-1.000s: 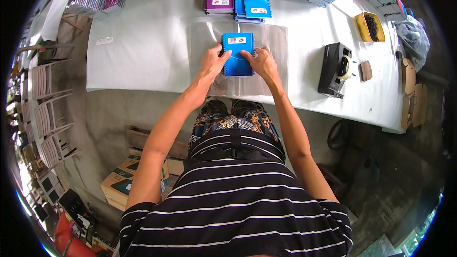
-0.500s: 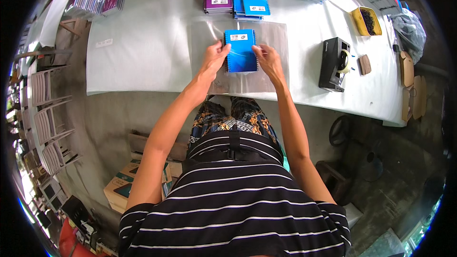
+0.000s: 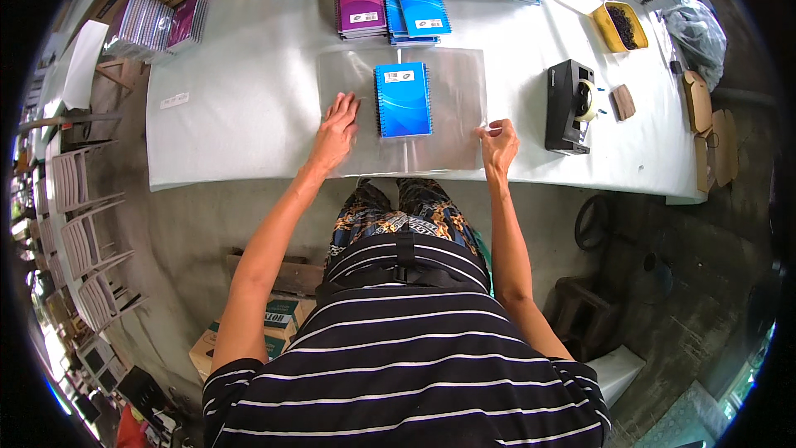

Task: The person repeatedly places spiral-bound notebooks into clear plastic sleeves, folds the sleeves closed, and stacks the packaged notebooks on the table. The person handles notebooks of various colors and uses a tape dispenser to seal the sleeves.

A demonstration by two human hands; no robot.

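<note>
A blue spiral-bound notebook (image 3: 404,104), with a white label near its far edge, lies in the middle of a clear plastic sheet (image 3: 456,75) on the table. Beside it, my left hand (image 3: 335,130) rests on the sheet's left part, fingers stretched out and holding nothing. At the sheet's right edge, near its front corner, my right hand (image 3: 499,146) pinches the plastic between thumb and fingers. Neither hand touches the notebook.
Behind the sheet stand a purple notebook stack (image 3: 361,8) and a blue notebook stack (image 3: 423,10), with more piles along the back. A black tape dispenser (image 3: 567,108), a brown block (image 3: 623,103) and a yellow tub (image 3: 620,27) stand to the right. Wrapped notebooks (image 3: 139,26) lie far left.
Both hands have let go of the notebook's sides and moved apart. My left hand is now flat on the sheet; my right grips the sheet's right edge.
</note>
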